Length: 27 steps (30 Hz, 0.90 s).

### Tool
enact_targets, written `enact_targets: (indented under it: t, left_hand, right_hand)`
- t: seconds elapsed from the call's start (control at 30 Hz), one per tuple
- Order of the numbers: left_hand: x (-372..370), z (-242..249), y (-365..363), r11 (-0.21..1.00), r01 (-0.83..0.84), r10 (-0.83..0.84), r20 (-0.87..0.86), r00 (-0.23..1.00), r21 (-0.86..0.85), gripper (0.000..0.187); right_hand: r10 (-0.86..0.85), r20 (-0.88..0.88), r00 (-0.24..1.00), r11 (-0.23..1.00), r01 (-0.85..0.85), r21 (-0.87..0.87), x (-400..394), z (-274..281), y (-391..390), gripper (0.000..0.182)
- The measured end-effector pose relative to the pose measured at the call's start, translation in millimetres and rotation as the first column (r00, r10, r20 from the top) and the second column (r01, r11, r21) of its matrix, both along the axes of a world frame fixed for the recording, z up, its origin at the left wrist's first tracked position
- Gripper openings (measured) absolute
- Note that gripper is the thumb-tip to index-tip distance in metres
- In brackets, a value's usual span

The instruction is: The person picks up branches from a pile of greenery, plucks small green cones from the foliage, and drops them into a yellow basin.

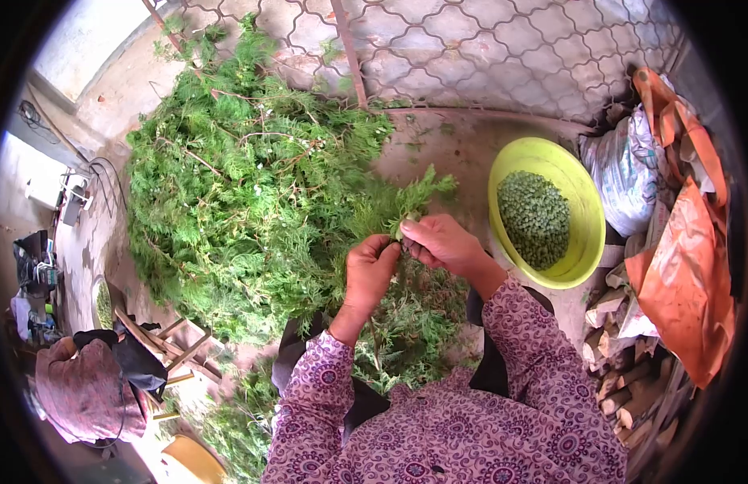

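My left hand [369, 271] and my right hand [443, 242] meet in front of me, with the fingers of both pinched together. Between them is a leafy evergreen sprig [426, 190], its feathery tip pointing up and to the right. What exactly lies under the fingertips is too small to make out. Beyond my left hand spreads a large heap of cut evergreen branches [237, 185], and more greenery [410, 331] lies below my hands, between my knees. Right of my right hand stands a yellow-green basin [583, 202] holding many small green cones [533, 219].
A wire mesh fence [487, 56] runs along the far side. At right are a white sack [628, 173], an orange sheet [688, 274] and stacked firewood [636, 395]. Another person [91, 387] sits at lower left near a wooden stool [180, 347] and a yellow container [192, 458].
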<state>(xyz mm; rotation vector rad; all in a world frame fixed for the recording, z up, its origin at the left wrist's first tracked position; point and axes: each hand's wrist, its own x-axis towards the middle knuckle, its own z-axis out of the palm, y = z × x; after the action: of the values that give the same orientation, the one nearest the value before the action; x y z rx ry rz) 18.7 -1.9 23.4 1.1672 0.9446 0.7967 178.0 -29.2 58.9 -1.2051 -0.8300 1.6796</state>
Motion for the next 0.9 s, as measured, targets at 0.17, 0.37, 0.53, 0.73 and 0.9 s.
enact_targets:
  t: [0.17,0.37,0.53,0.73,0.9]
  left_hand:
    - [4,-2,-8,0.984,-0.014,0.02,-0.035,0.999,0.18,0.007]
    - [1,8,-3,0.988,-0.042,0.063,0.139,0.988,-0.148,0.007]
    - [-2,16,-1,0.953,0.002,0.083,0.268,0.96,-0.304,0.004]
    - [-6,14,0,0.933,-0.053,0.149,0.248,0.957,-0.355,0.008]
    - [2,18,-5,0.957,-0.097,0.161,0.223,0.962,-0.272,0.006]
  right_hand:
    - [-0.041,0.374,0.927,0.997,0.013,0.079,-5,-1,2,0.037]
    - [-0.037,0.388,0.921,0.996,0.001,0.093,-9,0,0,0.029]
    - [-0.009,0.093,0.996,0.998,0.004,0.056,-9,-4,-1,0.016]
    - [-0.087,-0.482,0.872,0.949,0.219,0.226,5,7,1,0.015]
    - [-0.114,-0.482,0.868,0.971,0.2,0.131,13,10,2,0.011]
